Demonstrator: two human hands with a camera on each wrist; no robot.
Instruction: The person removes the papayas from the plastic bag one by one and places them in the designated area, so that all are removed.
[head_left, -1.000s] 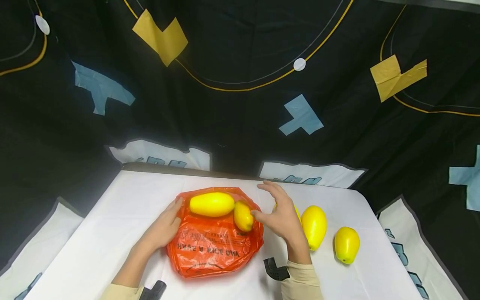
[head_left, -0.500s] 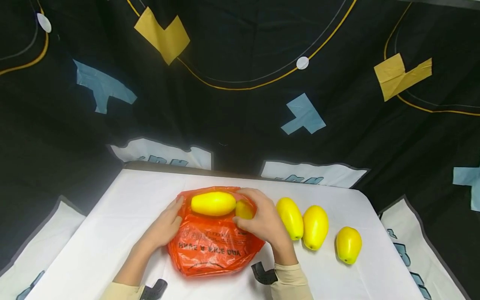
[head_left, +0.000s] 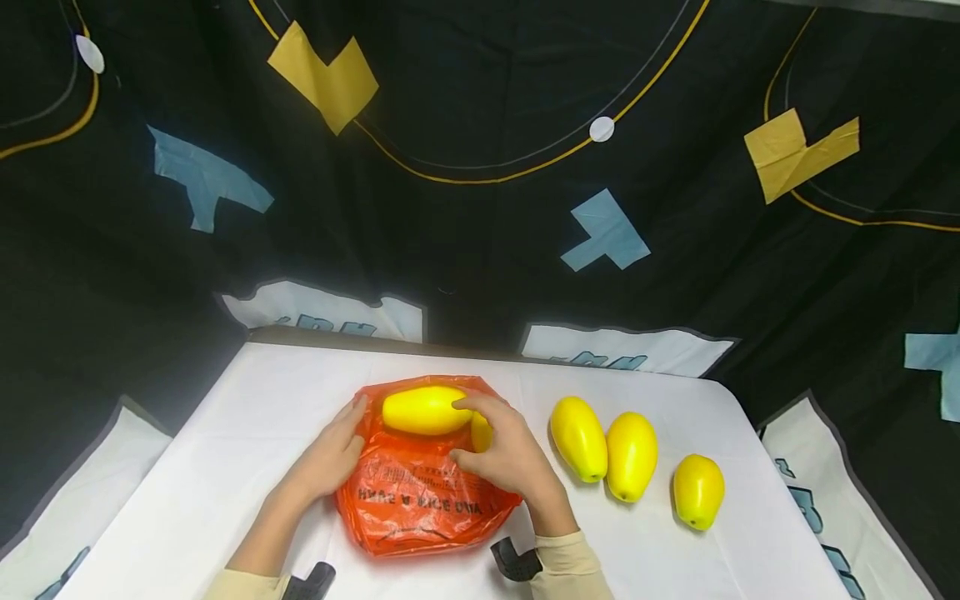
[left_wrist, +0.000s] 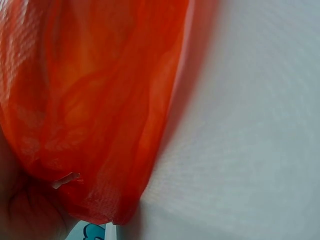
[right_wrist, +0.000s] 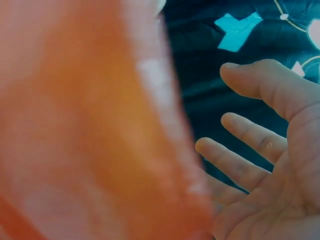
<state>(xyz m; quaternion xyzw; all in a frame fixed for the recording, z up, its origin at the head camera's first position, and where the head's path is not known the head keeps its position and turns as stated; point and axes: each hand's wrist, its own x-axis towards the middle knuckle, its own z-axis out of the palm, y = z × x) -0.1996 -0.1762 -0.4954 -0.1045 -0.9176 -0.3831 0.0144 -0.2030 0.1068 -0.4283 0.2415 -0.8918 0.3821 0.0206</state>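
My R hand (head_left: 501, 442) is over the mouth of the red bag (head_left: 420, 508), thumb & fingers wide apart, holding nothing AFAICT. L hand (head_left: 330, 450) is at the bag's L edge; can't tell if it pinches the plastic or just rests there. A long yellow fruit (head_left: 422, 410) lies in the mouth, a 2nd yellow fruit (head_left: 482, 432) half hidden by my R hand. Main risk, prob: L side goes slack, thin plastic slumps & fruit rolls onto the table (head_left: 195, 500). Also, R thumb could snag film & drag the bag askew.
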